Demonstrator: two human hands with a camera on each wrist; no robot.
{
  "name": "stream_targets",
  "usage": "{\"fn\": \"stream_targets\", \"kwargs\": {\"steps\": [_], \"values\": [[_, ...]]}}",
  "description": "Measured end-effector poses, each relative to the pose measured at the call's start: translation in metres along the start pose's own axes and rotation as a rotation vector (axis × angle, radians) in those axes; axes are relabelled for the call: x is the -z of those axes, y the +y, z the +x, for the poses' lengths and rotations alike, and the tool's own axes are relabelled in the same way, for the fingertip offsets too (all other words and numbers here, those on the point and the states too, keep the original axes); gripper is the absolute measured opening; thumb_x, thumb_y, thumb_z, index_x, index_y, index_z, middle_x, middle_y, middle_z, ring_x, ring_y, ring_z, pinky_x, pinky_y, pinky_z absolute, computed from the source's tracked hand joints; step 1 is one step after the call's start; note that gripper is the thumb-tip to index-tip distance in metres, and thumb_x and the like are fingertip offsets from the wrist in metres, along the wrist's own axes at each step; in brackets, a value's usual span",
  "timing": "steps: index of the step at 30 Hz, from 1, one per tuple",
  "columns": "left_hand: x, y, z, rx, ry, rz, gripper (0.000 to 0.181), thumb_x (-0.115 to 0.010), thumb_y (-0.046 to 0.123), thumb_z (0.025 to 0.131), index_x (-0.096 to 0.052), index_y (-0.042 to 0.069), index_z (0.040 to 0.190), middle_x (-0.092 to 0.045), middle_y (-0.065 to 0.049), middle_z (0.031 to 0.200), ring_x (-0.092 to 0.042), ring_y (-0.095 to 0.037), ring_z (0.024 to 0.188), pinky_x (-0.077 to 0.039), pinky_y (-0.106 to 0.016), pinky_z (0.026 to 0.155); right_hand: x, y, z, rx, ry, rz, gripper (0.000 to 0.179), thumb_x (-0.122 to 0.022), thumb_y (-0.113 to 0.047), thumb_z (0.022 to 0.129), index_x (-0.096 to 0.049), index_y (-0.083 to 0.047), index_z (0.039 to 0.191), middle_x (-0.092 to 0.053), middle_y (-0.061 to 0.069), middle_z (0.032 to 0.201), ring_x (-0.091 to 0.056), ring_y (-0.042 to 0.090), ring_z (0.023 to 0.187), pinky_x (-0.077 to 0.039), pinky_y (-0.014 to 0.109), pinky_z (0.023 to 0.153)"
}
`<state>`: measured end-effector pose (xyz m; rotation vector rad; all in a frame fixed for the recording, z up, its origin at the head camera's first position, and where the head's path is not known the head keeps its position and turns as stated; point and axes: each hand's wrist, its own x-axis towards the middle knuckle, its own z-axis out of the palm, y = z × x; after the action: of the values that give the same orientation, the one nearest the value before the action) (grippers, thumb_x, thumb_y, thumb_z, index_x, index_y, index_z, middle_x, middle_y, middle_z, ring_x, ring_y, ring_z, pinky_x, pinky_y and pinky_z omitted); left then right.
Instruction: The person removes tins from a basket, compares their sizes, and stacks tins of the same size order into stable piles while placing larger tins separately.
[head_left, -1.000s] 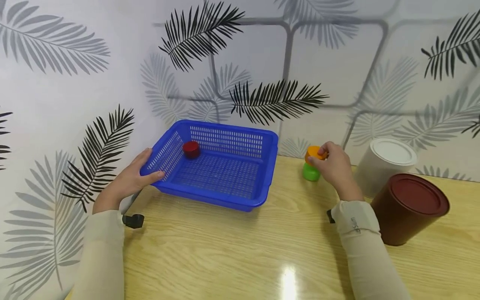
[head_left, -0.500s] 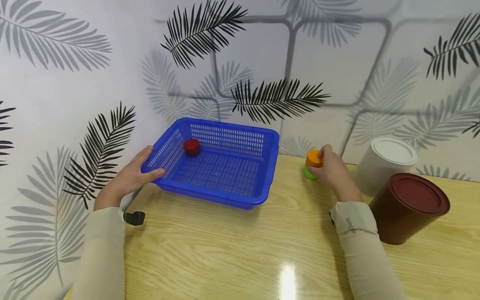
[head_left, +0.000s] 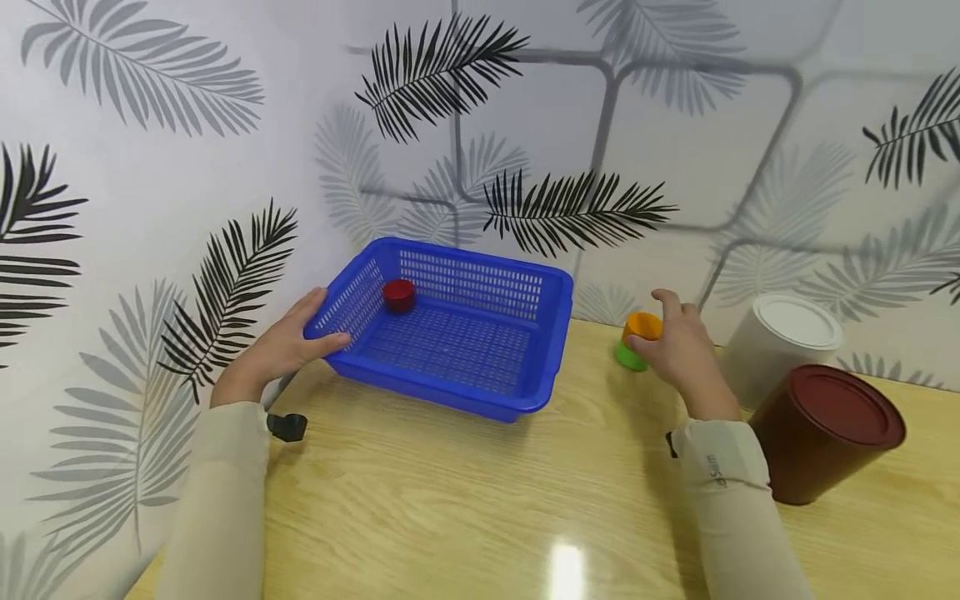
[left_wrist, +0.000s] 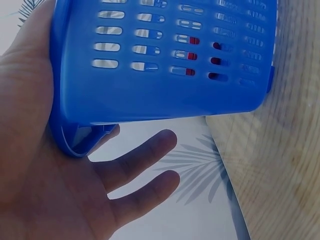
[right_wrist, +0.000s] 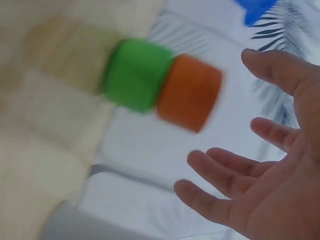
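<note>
A blue plastic basket [head_left: 442, 393] stands on the table near the wall, with a short red cylinder [head_left: 399, 296] in its back left corner. My left hand [head_left: 279, 343] rests at the basket's left end, thumb over the rim and several fingers stretched out straight below it in the left wrist view. Toward the wall on the right, an orange cylinder [right_wrist: 191, 92] sits stacked on a green cylinder [right_wrist: 137, 75]. Beside this stack my right hand [head_left: 681, 350] has thumb and fingers spread apart, holding nothing. A gap shows between its fingers and the orange cylinder in the right wrist view.
To the right of my right hand stand a white can [head_left: 783, 346] and, in front of it, a large dark red can [head_left: 821, 442]. Behind the wooden table [head_left: 465, 492] rises a wall [head_left: 675, 125] with leaf patterns. A dark wrist mount [head_left: 287, 427] shows at my left sleeve.
My right hand has let go of the orange cylinder, and its fingers have spread. The orange cylinder now sits squarely on the green one. My left hand keeps its place as the head view shifts slightly.
</note>
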<state>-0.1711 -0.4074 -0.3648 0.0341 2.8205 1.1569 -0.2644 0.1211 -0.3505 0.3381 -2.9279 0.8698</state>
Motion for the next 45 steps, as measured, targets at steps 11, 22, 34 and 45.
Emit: {"fn": "stream_targets", "kwargs": {"steps": [11,22,34,45], "values": [[-0.005,-0.002,0.005,-0.003,0.004,0.013,0.109,-0.065,0.06,0.092,0.002,0.013,0.164,0.005,-0.012,0.169,0.003,-0.038,0.153,-0.008,-0.065,0.116,0.006,-0.085,0.001,0.234,-0.018,0.03,0.044,-0.062,-0.027,0.101,-0.054,-0.002,0.136,-0.041,0.024,0.147,-0.037,0.045,0.137,-0.032,0.062,0.108],[0.003,-0.005,-0.001,0.011,0.013,0.012,0.11,-0.066,0.059,0.091,0.003,0.013,0.163,0.007,-0.011,0.169,0.004,-0.036,0.153,-0.007,-0.063,0.117,-0.022,-0.182,0.054,0.407,-0.122,0.009,0.031,-0.061,-0.028,0.102,-0.062,-0.008,0.126,-0.059,0.013,0.132,-0.053,0.032,0.121,-0.043,0.049,0.1],[-0.004,-0.003,0.004,0.015,0.002,-0.004,0.11,-0.068,0.057,0.091,0.002,0.013,0.164,0.006,-0.009,0.169,0.003,-0.035,0.153,-0.007,-0.062,0.117,-0.117,-0.183,0.113,0.265,-0.263,-0.035,0.026,-0.053,-0.014,0.101,-0.05,-0.011,0.075,-0.044,0.001,0.063,-0.035,0.015,0.053,-0.033,0.031,0.053],[0.001,-0.003,0.003,0.011,0.005,0.004,0.111,-0.069,0.057,0.09,0.001,0.012,0.163,0.006,-0.009,0.169,0.003,-0.032,0.153,-0.006,-0.059,0.119,-0.16,-0.186,0.142,0.348,-0.429,-0.128,0.055,-0.057,-0.012,0.097,-0.046,-0.007,0.151,-0.05,0.013,0.149,-0.046,0.032,0.136,-0.037,0.044,0.111]]}}
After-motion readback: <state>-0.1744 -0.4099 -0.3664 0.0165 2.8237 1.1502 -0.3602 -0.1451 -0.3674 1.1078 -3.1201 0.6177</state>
